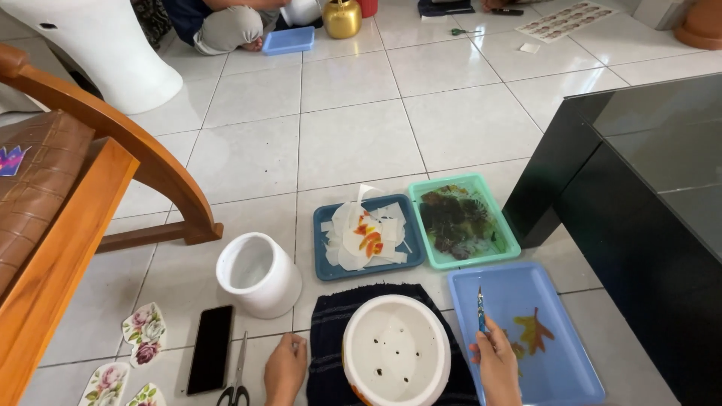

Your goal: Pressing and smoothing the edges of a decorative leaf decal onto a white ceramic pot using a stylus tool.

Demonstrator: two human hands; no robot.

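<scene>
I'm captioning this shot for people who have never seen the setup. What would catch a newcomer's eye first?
First, the white ceramic pot lying on a dark cloth at bottom centre, its holed base facing up. The right hand holds a small blue tool over the light blue tray with an orange leaf cutout. Beyond lie a dark blue tray of paper scraps and a green tray.

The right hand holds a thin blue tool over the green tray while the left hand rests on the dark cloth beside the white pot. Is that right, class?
Not quite. In the head view the right hand holds the thin blue tool over the blue tray, not the green tray. The left hand does rest at the dark cloth beside the white pot.
</scene>
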